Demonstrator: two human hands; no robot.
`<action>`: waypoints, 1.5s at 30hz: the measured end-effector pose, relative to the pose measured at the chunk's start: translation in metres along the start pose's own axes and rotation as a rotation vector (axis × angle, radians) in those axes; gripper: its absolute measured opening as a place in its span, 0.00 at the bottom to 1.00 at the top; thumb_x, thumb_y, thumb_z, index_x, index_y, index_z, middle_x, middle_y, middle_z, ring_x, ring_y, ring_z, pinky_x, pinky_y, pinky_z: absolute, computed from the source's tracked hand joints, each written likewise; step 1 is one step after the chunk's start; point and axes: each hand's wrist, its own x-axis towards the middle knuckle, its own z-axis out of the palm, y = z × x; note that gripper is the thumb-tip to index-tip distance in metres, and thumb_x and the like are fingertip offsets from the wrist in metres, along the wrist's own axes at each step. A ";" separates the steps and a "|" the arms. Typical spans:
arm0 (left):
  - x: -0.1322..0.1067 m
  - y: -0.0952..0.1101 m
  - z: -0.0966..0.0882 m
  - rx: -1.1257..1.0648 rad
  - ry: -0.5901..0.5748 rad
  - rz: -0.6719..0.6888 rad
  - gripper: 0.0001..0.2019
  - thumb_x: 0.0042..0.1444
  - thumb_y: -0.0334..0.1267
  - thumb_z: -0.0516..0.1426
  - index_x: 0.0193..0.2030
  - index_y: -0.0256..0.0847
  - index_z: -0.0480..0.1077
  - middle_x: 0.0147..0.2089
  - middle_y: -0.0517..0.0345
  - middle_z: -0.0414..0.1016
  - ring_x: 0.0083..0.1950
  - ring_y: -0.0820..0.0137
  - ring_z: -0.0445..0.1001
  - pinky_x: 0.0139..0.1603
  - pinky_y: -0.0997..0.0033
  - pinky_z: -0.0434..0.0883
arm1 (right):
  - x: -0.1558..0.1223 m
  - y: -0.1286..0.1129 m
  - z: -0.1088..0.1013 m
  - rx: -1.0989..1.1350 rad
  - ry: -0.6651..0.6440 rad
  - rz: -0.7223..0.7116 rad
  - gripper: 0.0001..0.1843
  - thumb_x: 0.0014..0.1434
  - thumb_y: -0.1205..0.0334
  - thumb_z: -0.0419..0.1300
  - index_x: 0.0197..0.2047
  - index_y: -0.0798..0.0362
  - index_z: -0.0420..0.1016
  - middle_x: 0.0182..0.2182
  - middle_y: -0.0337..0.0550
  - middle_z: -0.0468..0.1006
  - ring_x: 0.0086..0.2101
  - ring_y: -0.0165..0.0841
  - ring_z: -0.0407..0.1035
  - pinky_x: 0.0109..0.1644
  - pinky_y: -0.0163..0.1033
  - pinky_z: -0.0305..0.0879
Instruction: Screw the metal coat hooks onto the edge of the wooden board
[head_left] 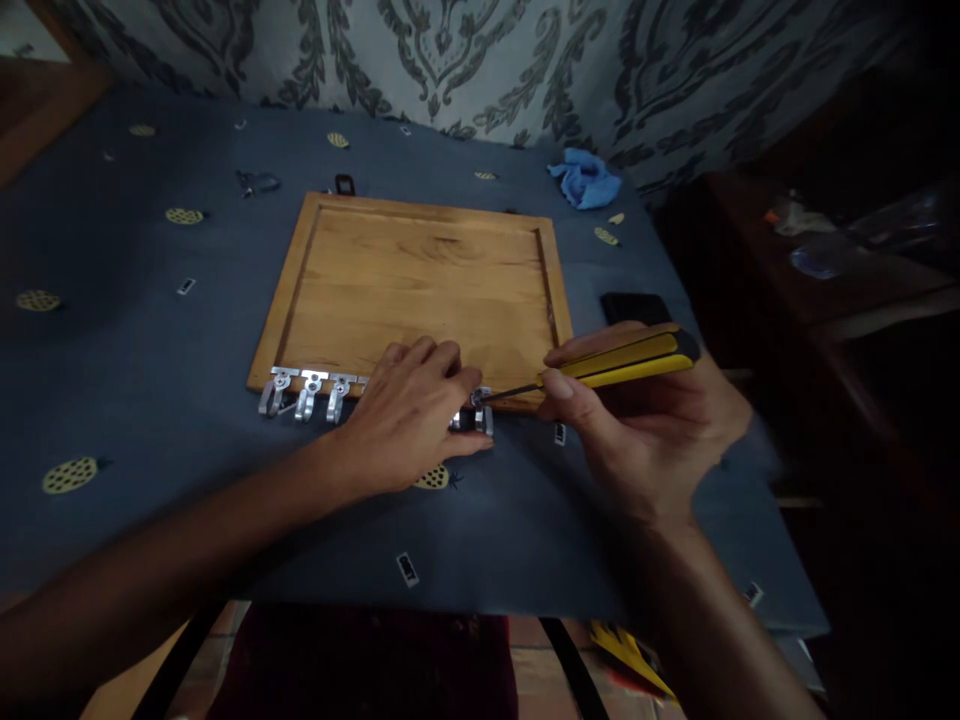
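Closed firmly around a yellow-and-black screwdriver [630, 362], the right hand [652, 440] has its thumb and fingers wrapped about the handle, with no gap seen. Its wrist is bent, the forearm rising from the lower right, and the back end of the handle projects over the hand. The shaft slopes down to the left; its tip meets the rightmost of a row of silver metal fittings [310, 395].

The left hand [412, 415] lies palm down across the near edge of a wooden board [420, 280]. Its fingers are bent over the board, the thumb extended below the edge, beside the right-end fittings. Whether it pinches a fitting or merely bears down on the board cannot be determined, as the palm side is hidden. The left forearm reaches in from the lower left.

Condition of the board: lying flat on a dark blue tablecloth [247, 540], light brown, with raised strips framing a recessed panel; grain lines and a darker knot show toward the far side. Fittings are set along the near edge, each with a curved part hanging past it. Three stand exposed left of the left hand; others are partly covered. A crumpled blue cloth [585, 180] lies beyond the far right corner.
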 end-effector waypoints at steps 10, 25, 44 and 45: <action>0.000 0.000 0.000 -0.013 0.000 -0.002 0.18 0.59 0.50 0.65 0.48 0.39 0.72 0.49 0.50 0.72 0.54 0.55 0.69 0.52 0.57 0.66 | 0.005 -0.001 -0.011 0.102 -0.222 0.068 0.02 0.57 0.64 0.70 0.33 0.46 0.83 0.39 0.39 0.85 0.25 0.30 0.77 0.28 0.38 0.79; 0.000 0.001 -0.002 -0.015 -0.018 -0.010 0.19 0.59 0.51 0.64 0.48 0.40 0.72 0.48 0.51 0.72 0.54 0.55 0.70 0.52 0.56 0.67 | 0.001 0.004 -0.001 0.051 0.201 -0.103 0.09 0.56 0.54 0.71 0.30 0.47 0.77 0.25 0.36 0.77 0.19 0.29 0.68 0.19 0.38 0.66; 0.000 0.001 -0.001 -0.029 -0.017 -0.014 0.20 0.58 0.52 0.65 0.48 0.39 0.72 0.49 0.50 0.72 0.54 0.54 0.70 0.53 0.53 0.68 | -0.003 0.012 -0.003 0.045 0.011 0.030 0.08 0.52 0.62 0.74 0.34 0.45 0.80 0.29 0.35 0.78 0.25 0.30 0.72 0.26 0.35 0.75; 0.000 0.001 -0.001 -0.032 -0.016 -0.014 0.20 0.58 0.52 0.65 0.48 0.39 0.72 0.49 0.50 0.72 0.54 0.54 0.70 0.53 0.54 0.68 | -0.003 0.012 -0.003 0.038 0.000 0.034 0.09 0.52 0.62 0.74 0.34 0.45 0.80 0.29 0.35 0.78 0.25 0.30 0.72 0.26 0.35 0.75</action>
